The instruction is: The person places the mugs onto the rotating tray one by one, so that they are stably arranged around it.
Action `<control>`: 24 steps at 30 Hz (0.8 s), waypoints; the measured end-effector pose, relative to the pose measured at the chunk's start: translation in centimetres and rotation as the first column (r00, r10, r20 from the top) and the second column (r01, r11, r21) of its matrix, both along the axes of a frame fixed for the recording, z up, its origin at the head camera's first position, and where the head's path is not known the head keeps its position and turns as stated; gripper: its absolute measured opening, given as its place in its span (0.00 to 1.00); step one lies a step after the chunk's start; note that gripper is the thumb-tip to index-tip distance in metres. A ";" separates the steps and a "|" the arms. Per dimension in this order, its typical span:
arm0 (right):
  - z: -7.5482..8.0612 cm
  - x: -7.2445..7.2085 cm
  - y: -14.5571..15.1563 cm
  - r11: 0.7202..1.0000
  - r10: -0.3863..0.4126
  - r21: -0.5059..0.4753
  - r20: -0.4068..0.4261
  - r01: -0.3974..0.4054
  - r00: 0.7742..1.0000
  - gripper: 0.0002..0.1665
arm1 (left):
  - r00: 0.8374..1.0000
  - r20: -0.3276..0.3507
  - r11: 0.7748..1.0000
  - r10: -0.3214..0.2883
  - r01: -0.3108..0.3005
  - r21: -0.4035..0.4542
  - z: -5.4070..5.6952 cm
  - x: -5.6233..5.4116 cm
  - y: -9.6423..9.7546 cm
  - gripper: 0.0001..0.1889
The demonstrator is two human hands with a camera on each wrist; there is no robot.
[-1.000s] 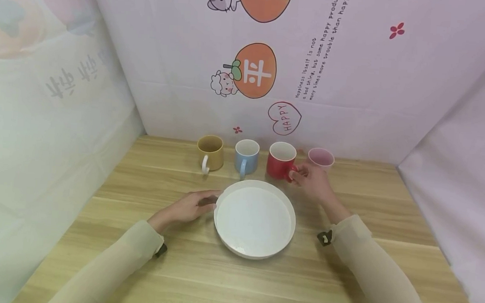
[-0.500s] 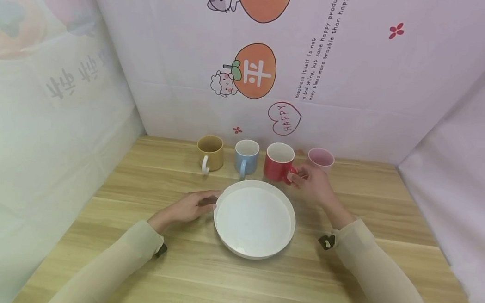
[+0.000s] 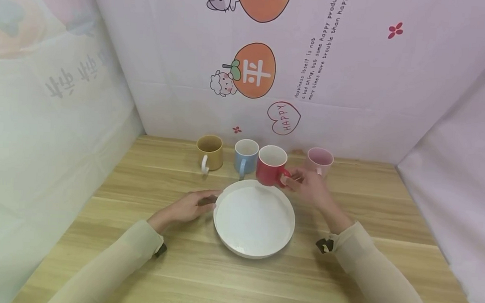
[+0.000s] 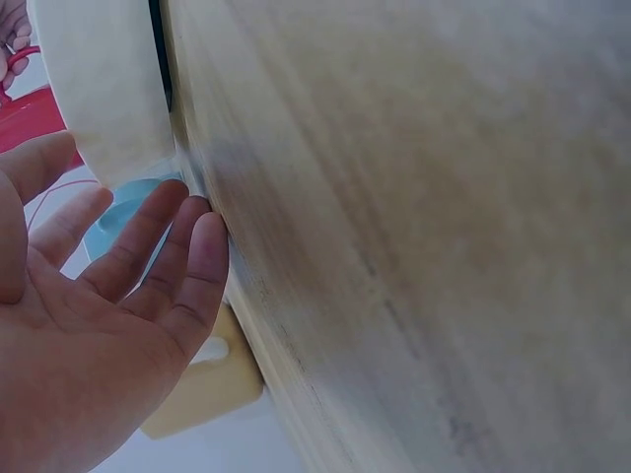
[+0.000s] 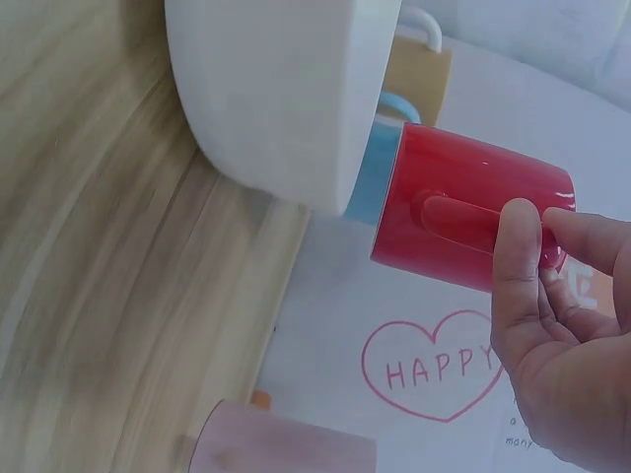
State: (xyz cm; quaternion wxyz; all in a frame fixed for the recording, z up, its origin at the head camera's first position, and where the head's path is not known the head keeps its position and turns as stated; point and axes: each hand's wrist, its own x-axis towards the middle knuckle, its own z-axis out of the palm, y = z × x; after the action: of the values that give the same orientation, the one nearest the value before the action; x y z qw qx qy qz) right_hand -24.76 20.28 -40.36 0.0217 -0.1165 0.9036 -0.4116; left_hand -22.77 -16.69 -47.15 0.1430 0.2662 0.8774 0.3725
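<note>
My right hand (image 3: 312,187) pinches the handle of a red mug (image 3: 269,169), white inside and upright. In the right wrist view, thumb and fingers close on the handle of the red mug (image 5: 434,212), which is off the table. Its base overlaps the far rim of a round white tray (image 3: 255,222) in the head view. At the tray's left side lies my left hand (image 3: 189,206), fingers relaxed around the edge and holding nothing. The left wrist view has that left hand (image 4: 128,296) with loosely bent fingers beside the tray wall (image 4: 108,89); contact is hard to tell.
Along the back of the wooden table (image 3: 234,285) stand a mustard mug (image 3: 214,156) with a white handle, a light blue mug (image 3: 248,161) and a pink mug (image 3: 320,157), partly behind my right hand. A printed white cloth (image 3: 168,73) hangs behind them, with cloth at both sides.
My right hand has lifted the red mug and carried it left and nearer, from the mug row to the tray's far rim. My left hand and the tray have stayed put.
</note>
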 end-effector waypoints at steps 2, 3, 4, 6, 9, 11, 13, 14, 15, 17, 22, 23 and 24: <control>0.0 0.3 -0.2 1.000 0.009 -0.001 0.004 -0.009 1.000 0.13 | 1.000 -0.002 1.000 -0.006 0.006 -0.002 -0.1 0.0 0.0 0.26; 0.0 0.4 -0.4 1.000 0.007 -0.002 0.009 -0.007 1.000 0.13 | 1.000 -0.002 1.000 -0.006 0.006 -0.004 -0.1 -0.1 0.0 0.26; 0.0 0.5 -0.5 1.000 0.011 -0.005 0.011 -0.011 1.000 0.14 | 1.000 -0.002 1.000 -0.004 0.004 -0.007 -0.1 -0.1 0.0 0.26; 0.1 0.7 -0.7 1.000 0.019 -0.012 0.013 -0.019 1.000 0.14 | 1.000 -0.001 1.000 -0.001 0.001 -0.007 -0.1 -0.1 0.1 0.26; -0.1 0.8 -1.0 0.999 0.029 -0.027 0.030 -0.028 0.999 0.14 | 1.000 0.000 1.000 0.005 -0.005 -0.007 -0.2 -0.1 0.0 0.26; -0.2 0.8 -1.2 0.999 0.038 -0.034 0.043 -0.036 0.998 0.13 | 1.000 0.000 1.000 0.004 -0.004 -0.001 -0.1 -0.1 0.0 0.26; -0.4 0.9 -1.4 0.998 0.048 -0.034 0.051 -0.047 0.998 0.13 | 1.000 0.000 1.000 0.002 -0.002 0.001 -0.1 0.0 0.0 0.26; -0.4 0.9 -1.5 0.998 0.053 -0.034 0.051 -0.051 0.997 0.12 | 1.000 -0.001 1.000 -0.001 0.001 0.003 -0.1 0.0 0.0 0.26; -0.4 1.0 -1.6 0.998 0.061 -0.039 0.050 -0.059 0.997 0.12 | 1.000 -0.001 1.000 -0.002 0.002 0.003 -0.1 0.0 0.0 0.26; -0.4 1.1 -1.8 0.997 0.075 -0.035 0.043 -0.074 0.996 0.13 | 1.000 -0.004 1.000 -0.006 0.006 0.008 -0.1 0.0 0.0 0.26; -0.3 1.5 -2.5 0.994 0.104 -0.036 0.030 -0.102 0.994 0.11 | 1.000 -0.016 1.000 -0.009 0.010 0.013 -0.1 0.0 0.1 0.26; -0.3 1.5 -2.6 0.993 0.109 -0.038 0.027 -0.108 0.994 0.11 | 1.000 -0.020 1.000 -0.010 0.010 0.012 -0.1 -0.1 0.1 0.26; -0.3 1.6 -2.7 0.993 0.110 -0.035 0.026 -0.109 0.994 0.10 | 1.000 -0.022 1.000 -0.010 0.010 0.011 0.0 0.0 0.1 0.26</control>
State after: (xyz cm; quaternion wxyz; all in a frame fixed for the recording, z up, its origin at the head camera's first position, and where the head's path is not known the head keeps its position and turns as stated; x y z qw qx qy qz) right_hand -23.16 17.55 -40.66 0.0548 -0.1606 0.8884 -0.4266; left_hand -22.81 -16.57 -47.18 0.1337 0.2755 0.8755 0.3738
